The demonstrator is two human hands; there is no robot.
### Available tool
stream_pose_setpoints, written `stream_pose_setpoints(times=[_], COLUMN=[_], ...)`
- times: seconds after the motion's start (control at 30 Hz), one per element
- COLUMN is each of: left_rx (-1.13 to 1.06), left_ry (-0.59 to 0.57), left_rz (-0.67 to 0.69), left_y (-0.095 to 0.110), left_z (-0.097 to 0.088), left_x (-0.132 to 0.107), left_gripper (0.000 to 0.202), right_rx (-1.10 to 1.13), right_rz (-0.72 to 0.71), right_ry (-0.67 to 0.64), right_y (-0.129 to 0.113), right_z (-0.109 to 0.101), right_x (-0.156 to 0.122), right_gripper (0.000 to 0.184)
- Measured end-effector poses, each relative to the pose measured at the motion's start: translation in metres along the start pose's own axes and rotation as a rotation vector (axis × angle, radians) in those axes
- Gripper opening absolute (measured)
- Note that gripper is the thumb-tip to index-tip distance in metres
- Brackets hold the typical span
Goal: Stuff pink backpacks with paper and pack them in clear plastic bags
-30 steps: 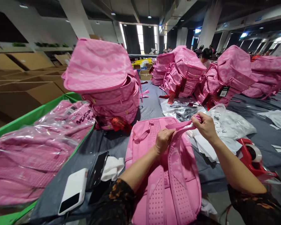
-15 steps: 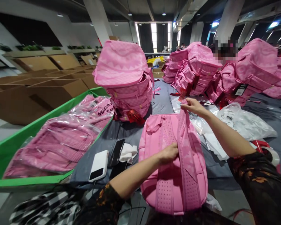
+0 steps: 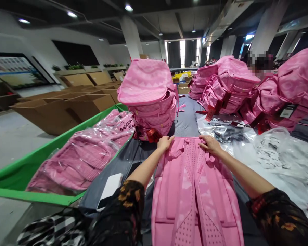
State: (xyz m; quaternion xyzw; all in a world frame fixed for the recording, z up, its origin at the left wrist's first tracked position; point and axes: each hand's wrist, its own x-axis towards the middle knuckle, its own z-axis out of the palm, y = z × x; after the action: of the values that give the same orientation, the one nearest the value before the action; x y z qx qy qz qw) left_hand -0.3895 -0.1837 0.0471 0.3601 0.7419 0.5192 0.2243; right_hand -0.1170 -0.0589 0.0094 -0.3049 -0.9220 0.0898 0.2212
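Note:
A pink backpack [image 3: 192,194] lies on the grey cloth-covered table [image 3: 187,123] directly in front of me, its padded back and perforated shoulder straps facing up. My left hand [image 3: 165,143] rests with spread fingers at the bag's top left edge. My right hand [image 3: 210,145] lies flat at its top right, beside the top handle. Neither hand appears to grip anything. Just beyond the bag stands a tall stack of pink backpacks [image 3: 147,99] with a red tag [image 3: 153,135]. A white power bank [image 3: 110,188] lies left of my left forearm.
A green-edged tray [image 3: 53,167] holds plastic-wrapped pink backpacks [image 3: 79,160]. Clear and white plastic bags [image 3: 272,150] lie to the right. More pink backpacks [image 3: 228,85] are piled beyond them, with a person [image 3: 261,65] behind. Cardboard boxes [image 3: 66,109] stand at left.
My right hand has let go of the raised strap, which now lies flat on the bag. Both hands have moved to the bag's top edge. The view has tilted upward.

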Motion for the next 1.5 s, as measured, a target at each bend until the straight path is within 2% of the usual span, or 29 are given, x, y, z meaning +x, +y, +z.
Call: stream_pose_setpoints(times=[0.1,0.23,0.4,0.53,0.63,0.73,0.87,0.97,1.03,1.1,1.23,1.33,1.43,1.5], left_rx=[-0.026,0.028,0.118,0.296,0.392,0.406,0.406,0.368,0.370,0.406,0.473,0.575,0.668,0.664], left_ry=[-0.020,0.029,0.002,-0.110,-0.059,-0.039,-0.185,-0.321,-0.354,-0.359,-0.350,-0.353,-0.316,-0.329], left_rz=[-0.039,-0.006,0.158,0.484,0.651,0.744,0.852,0.831,0.782,0.772,0.782,0.686,0.586,0.588], left_y=[-0.003,0.003,0.008,-0.006,-0.022,-0.035,-0.062,-0.090,-0.105,-0.112,-0.099,-0.082,-0.073,-0.071], left_z=[0.027,0.047,0.049,0.049,0.055,0.061,0.057,0.044,0.038,0.038,0.056,0.079,0.092,0.091], left_x=[0.031,0.034,0.002,-0.028,-0.042,-0.055,-0.083,-0.102,-0.103,-0.097,-0.078,-0.059,-0.048,-0.046], left_gripper=[0.036,0.031,0.030,0.025,0.035,0.042,0.058,0.057,0.046,0.039,0.031,0.034,0.047,0.046], right_rx=[0.155,0.303,0.408,0.423,0.375,0.310,0.228,0.166,0.151,0.130,0.016,-0.122,-0.182,-0.147], right_rz=[-0.019,-0.008,0.085,0.089,0.063,0.052,0.000,0.021,0.020,0.045,0.152,0.229,0.322,0.379], right_ry=[0.075,0.170,0.259,0.314,0.346,0.302,0.165,0.086,0.009,-0.041,-0.147,-0.221,-0.232,-0.181], right_y=[0.000,-0.010,-0.014,-0.011,-0.010,-0.007,-0.014,-0.026,-0.026,-0.019,-0.005,-0.002,-0.003,-0.004], right_z=[0.004,0.003,0.005,0.016,0.021,0.016,-0.001,-0.009,-0.007,-0.001,0.018,0.034,0.045,0.047], right_x=[-0.005,-0.012,-0.027,-0.035,-0.049,-0.072,-0.102,-0.105,-0.096,-0.085,-0.062,-0.034,-0.009,-0.007], right_gripper=[0.036,0.035,0.039,0.044,0.046,0.040,0.038,0.041,0.042,0.042,0.042,0.044,0.053,0.054])
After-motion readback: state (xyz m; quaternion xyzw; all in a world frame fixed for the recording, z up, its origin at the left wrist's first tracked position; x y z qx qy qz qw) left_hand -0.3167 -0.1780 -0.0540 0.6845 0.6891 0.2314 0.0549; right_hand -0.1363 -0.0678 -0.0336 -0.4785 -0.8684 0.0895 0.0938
